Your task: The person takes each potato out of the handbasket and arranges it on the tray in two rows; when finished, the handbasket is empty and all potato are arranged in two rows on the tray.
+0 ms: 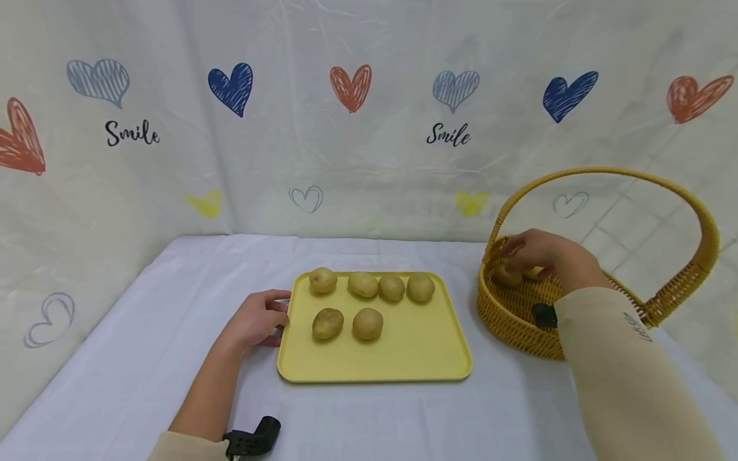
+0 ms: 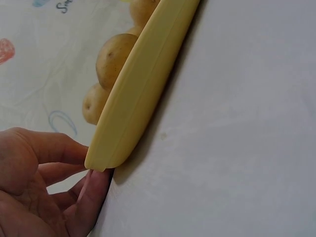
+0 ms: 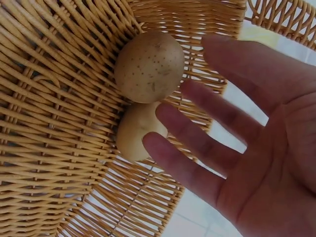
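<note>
At its left edge, a yellow tray (image 1: 426, 346) is pinched by my left hand (image 1: 256, 319). The left wrist view shows fingers on both sides of the tray's rim (image 2: 131, 106). Several potatoes (image 1: 368, 324) lie on the tray, in a back row and a front pair. My right hand (image 1: 550, 253) reaches into a wicker basket (image 1: 510, 325) on the right. Its fingers are extended beside a speckled potato (image 3: 149, 67) and a second potato (image 3: 136, 133) in the right wrist view. No grasp on either shows; whether a fingertip touches one, I cannot tell.
The basket's tall handle (image 1: 611, 171) arches above my right forearm. A white cloth (image 1: 369, 422) covers the table. Behind it hangs a pale sheet (image 1: 392, 160) printed with hearts. A black wrist device (image 1: 254, 438) sits on my left wrist.
</note>
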A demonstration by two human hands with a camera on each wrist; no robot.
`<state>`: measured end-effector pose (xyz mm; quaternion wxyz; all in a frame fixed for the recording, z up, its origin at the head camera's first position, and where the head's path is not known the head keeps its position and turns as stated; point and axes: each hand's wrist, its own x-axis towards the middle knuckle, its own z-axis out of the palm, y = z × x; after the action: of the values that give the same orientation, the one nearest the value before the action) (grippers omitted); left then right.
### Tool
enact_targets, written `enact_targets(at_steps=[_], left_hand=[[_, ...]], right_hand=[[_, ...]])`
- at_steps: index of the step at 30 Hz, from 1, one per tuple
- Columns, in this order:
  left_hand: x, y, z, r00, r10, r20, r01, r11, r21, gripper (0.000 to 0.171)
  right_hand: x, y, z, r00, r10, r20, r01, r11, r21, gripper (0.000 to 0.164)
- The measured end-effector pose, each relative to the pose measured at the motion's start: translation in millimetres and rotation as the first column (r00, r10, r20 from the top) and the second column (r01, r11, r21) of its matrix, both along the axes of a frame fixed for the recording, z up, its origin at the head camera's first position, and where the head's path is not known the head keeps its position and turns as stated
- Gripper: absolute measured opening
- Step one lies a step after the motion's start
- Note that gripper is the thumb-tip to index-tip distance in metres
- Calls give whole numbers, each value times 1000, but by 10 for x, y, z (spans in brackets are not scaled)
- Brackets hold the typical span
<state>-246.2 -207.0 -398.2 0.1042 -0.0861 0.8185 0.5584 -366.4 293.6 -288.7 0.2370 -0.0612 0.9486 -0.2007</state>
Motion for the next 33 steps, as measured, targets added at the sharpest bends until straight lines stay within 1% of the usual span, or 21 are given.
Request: enact_targets(at_steps=[4,6,12,17,20,25,28,33], left_hand=[[1,15,6,1000,-3,5,3,1000,-5,62],[2,22,6,1000,-4,8,4,1000,-4,63],[2,30,-3,1000,-4,9,4,1000,3,63],[-11,26,-23,1000,-7,6,7,1000,16,63],[-16,27,-38,1000,-10,4,10,1000,20,64],[-10,25,-35,1000,-12,8,11,1000,20,64],[-5,15,-11,1000,-10,5,10,1000,12,63],[-4,-1,10,1000,-7,2,7,1000,5,64]], right_hand=[[-7,17,-43,1000,-2,19,2,1000,0,68],[-16,27,-74,999,-21,26,21,1000,9,68],[-40,60,-152,998,-52,31,51,998,25,61],[-26,46,-188,998,-57,37,57,998,-21,53],[-11,38,-197,998,-55,34,56,998,-35,53],[-9,47,-220,1000,-17,20,18,1000,-17,53],[-13,52,-238,1000,13,27,-12,999,-33,51],[-19,47,-255,999,31,31,-28,996,-83,50]])
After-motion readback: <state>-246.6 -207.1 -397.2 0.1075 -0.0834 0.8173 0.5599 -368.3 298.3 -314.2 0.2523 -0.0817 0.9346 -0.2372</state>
